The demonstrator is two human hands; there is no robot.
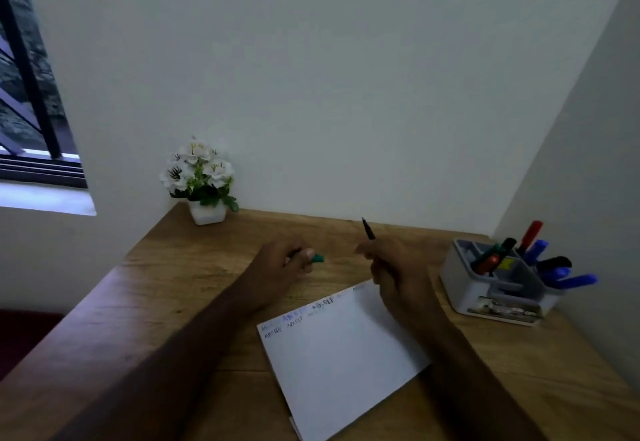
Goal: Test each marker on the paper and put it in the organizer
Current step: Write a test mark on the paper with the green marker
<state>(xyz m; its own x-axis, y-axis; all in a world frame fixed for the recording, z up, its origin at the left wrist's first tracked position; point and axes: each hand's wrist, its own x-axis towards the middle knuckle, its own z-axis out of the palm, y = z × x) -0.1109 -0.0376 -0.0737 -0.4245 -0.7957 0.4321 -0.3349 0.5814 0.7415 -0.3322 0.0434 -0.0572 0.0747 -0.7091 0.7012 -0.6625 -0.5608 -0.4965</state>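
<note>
- the right hand (394,267) is raised above the wooden desk (180,267), just beyond the far edge of the paper; its fingers are curled round a thin dark marker (369,229), whose tip points up and away toward the wall
- the left hand (287,264) hovers close over the desk, to the left of the right hand and apart from it; its fingers pinch a small green cap (317,258), which sticks out past the fingertips toward the right hand; the cap and the marker do not touch
- the paper (339,364) lies flat on the desk, turned at an angle, beneath and between the two forearms; short rows of handwritten letters in several colours run along its far edge, too blurred to read surely
- the grey organizer (485,288) stands at the right end of the desk, near the side wall and well apart from both hands; it holds several markers standing tilted: a red one (530,234), blue ones (575,281), and a black one with green and red parts (495,255)
- a white pot of white flowers (201,177) stands at the far left corner of the desk, against the wall; a barred window (31,101) shows at the left
</note>
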